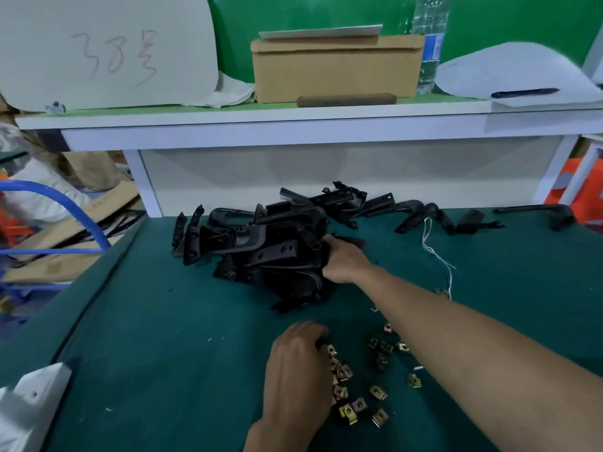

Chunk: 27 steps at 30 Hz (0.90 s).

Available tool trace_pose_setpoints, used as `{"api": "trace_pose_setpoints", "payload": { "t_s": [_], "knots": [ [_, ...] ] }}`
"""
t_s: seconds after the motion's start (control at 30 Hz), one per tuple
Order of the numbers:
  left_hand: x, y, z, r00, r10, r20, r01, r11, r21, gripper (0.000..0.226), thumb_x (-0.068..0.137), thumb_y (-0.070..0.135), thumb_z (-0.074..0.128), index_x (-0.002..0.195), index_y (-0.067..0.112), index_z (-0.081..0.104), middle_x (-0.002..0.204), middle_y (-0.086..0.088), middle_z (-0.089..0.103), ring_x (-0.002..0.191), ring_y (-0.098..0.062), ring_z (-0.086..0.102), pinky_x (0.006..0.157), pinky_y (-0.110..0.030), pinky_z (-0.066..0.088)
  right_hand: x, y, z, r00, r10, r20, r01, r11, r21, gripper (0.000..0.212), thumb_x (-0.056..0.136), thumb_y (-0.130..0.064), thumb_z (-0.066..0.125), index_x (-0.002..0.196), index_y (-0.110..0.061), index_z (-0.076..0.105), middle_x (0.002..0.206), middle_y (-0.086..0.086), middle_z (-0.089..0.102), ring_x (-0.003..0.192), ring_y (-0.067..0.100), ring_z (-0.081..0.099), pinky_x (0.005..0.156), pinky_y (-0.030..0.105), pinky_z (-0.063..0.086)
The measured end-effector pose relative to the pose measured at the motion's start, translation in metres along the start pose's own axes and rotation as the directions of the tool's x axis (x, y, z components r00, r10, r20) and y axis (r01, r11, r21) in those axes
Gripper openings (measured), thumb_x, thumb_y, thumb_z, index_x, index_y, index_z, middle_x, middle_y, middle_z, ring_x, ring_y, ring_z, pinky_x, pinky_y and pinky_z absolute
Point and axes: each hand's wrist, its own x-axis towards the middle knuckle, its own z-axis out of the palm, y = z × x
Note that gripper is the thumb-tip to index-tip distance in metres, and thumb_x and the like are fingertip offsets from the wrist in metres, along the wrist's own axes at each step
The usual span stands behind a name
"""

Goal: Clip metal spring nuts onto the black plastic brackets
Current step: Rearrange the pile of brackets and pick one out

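Black brackets [277, 252] are being gripped by the right hand [346, 261]; tangled neighbours risk being dragged. Over nuts [347, 413], left hand [297, 370] closure cannot be told.

Right hand [346, 261] fingertips buried in bracket pile [261, 252], grip unclear. Left hand [298, 363] fingertips hidden over spring nuts [346, 412]. Bottle [429, 44] top cropped at upper edge. White part [29, 406] cropped at lower left.

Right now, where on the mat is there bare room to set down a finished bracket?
Bare mat lies left of the left hand, between the bracket pile and the near-left white part. Crowded: spring nuts right of that hand, loose brackets and string far right.
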Motion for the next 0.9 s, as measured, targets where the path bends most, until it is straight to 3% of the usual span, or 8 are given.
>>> {"api": "trace_pose_setpoints", "payload": {
  "t_s": [0.1, 0.3, 0.4, 0.5, 0.6, 0.67, 0.73, 0.9],
  "knots": [
    [0.001, -0.004, -0.001, 0.996, -0.041, 0.085, 0.042, 0.999, -0.007, 0.032, 0.097, 0.030, 0.059, 0.129, 0.033, 0.064, 0.129, 0.023, 0.058, 0.120, -0.001, 0.052, 0.101, -0.015, 0.038, -0.019, 0.011, 0.000, 0.999, 0.044, -0.005, -0.044, 0.999, 0.012, 0.078, 0.092, -0.018, 0.059, 0.160, -0.020, 0.021, 0.152, 0.007, 0.047, 0.131, 0.029, 0.051, 0.108, 0.035, 0.044],
    [0.051, -0.009, -0.047, 0.922, -0.368, -0.119, 0.354, 0.927, -0.123, 0.045, 0.094, 0.042, 0.063, 0.137, 0.036, 0.058, 0.095, 0.015, 0.067, 0.087, -0.014, 0.066, 0.076, -0.029, 0.046, -0.056, 0.029, -0.018, 0.998, 0.027, 0.058, -0.014, 0.977, -0.212, 0.063, 0.088, -0.038, 0.064, 0.147, -0.025, 0.046, 0.138, 0.003, 0.058, 0.130, 0.028, 0.052, 0.102, 0.037, 0.037],
    [0.104, -0.021, -0.080, 0.821, -0.494, -0.285, 0.440, 0.867, -0.234, 0.027, 0.086, 0.034, 0.061, 0.110, 0.036, 0.074, 0.084, 0.012, 0.072, 0.082, -0.020, 0.065, 0.071, -0.030, 0.049, -0.043, 0.018, -0.050, 0.993, 0.032, 0.111, -0.056, 0.972, 0.227, 0.054, 0.081, -0.031, 0.074, 0.134, -0.030, 0.064, 0.136, -0.005, 0.061, 0.130, 0.018, 0.053, 0.103, 0.024, 0.039],
    [0.148, -0.043, -0.097, 0.747, -0.532, -0.399, 0.357, 0.827, -0.434, 0.026, 0.079, 0.033, 0.060, 0.097, 0.032, 0.078, 0.073, 0.015, 0.070, 0.084, -0.021, 0.068, 0.076, -0.032, 0.054, -0.003, 0.007, -0.075, 0.979, 0.113, -0.168, -0.016, 0.871, 0.490, 0.042, 0.078, -0.032, 0.078, 0.120, -0.028, 0.073, 0.122, -0.008, 0.068, 0.119, 0.014, 0.059, 0.099, 0.024, 0.043],
    [0.188, -0.083, -0.097, 0.723, -0.581, -0.372, 0.459, 0.808, -0.370, 0.068, 0.087, 0.050, 0.063, 0.148, 0.023, 0.050, 0.135, 0.000, 0.063, 0.132, -0.028, 0.050, 0.110, -0.041, 0.040, 0.050, -0.007, -0.091, 0.974, 0.088, -0.208, -0.023, 0.955, 0.295, 0.073, 0.084, -0.052, 0.071, 0.148, -0.022, 0.050, 0.151, 0.000, 0.048, 0.134, 0.022, 0.045, 0.101, 0.030, 0.039],
    [0.208, -0.109, -0.090, 0.718, -0.650, -0.249, 0.593, 0.758, -0.271, 0.086, 0.090, 0.063, 0.056, 0.160, 0.023, 0.026, 0.166, -0.013, 0.024, 0.153, -0.031, 0.020, 0.122, -0.050, 0.025, 0.084, -0.015, -0.094, 0.988, 0.032, -0.152, -0.020, 0.997, 0.080, 0.089, 0.087, -0.062, 0.064, 0.158, -0.020, 0.032, 0.166, 0.004, 0.022, 0.151, 0.028, 0.020, 0.117, 0.040, 0.029],
    [0.221, -0.124, -0.077, 0.755, -0.642, -0.133, 0.610, 0.762, -0.218, 0.091, 0.090, 0.068, 0.053, 0.162, 0.026, 0.017, 0.170, -0.014, 0.009, 0.155, -0.033, 0.014, 0.122, -0.052, 0.023, 0.112, -0.015, -0.092, 0.993, 0.024, -0.114, -0.025, 1.000, -0.009, 0.095, 0.086, -0.068, 0.061, 0.160, -0.023, 0.024, 0.169, 0.008, 0.009, 0.154, 0.030, 0.006, 0.121, 0.052, 0.020],
    [0.236, -0.133, -0.041, 0.891, -0.443, -0.101, 0.443, 0.896, -0.022, 0.078, 0.095, 0.058, 0.055, 0.161, 0.037, 0.018, 0.171, -0.004, 0.008, 0.154, -0.028, 0.020, 0.114, -0.053, 0.036, 0.151, -0.004, -0.076, 0.995, 0.062, -0.084, -0.078, 0.975, -0.210, 0.076, 0.085, -0.073, 0.056, 0.146, -0.029, 0.044, 0.161, 0.010, 0.018, 0.150, 0.035, 0.012, 0.116, 0.064, 0.018]
  ]
}}
